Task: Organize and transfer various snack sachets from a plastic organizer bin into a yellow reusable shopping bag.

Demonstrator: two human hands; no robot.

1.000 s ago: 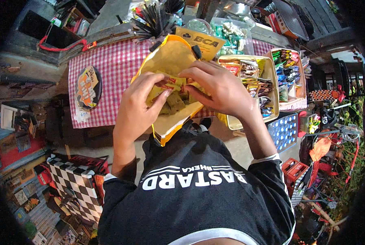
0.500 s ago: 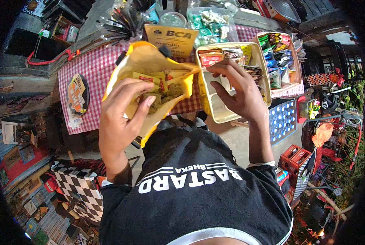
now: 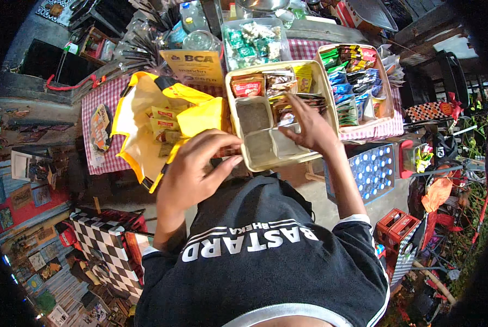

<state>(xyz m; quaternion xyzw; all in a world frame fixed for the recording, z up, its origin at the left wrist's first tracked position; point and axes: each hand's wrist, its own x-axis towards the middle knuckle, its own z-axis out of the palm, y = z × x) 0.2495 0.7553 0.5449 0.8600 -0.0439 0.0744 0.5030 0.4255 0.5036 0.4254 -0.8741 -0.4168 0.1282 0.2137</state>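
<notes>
Head view: left hand (image 3: 188, 173) and right hand (image 3: 319, 132) have fingers apart near one tray (image 3: 253, 115) and one yellow bag (image 3: 203, 116).

On my feed, a red-and-white gingham tablecloth (image 3: 93, 98) covers the table. At its left I see an oval printed sign (image 3: 100, 128), then an open yellow pouch (image 3: 203, 117). A tan card (image 3: 192, 64) stands behind. Rightward sit a cream divided tray (image 3: 253, 111) and, just beside it, a peach tray (image 3: 367, 123); a clear tub (image 3: 226, 41) sits farther back.
</notes>
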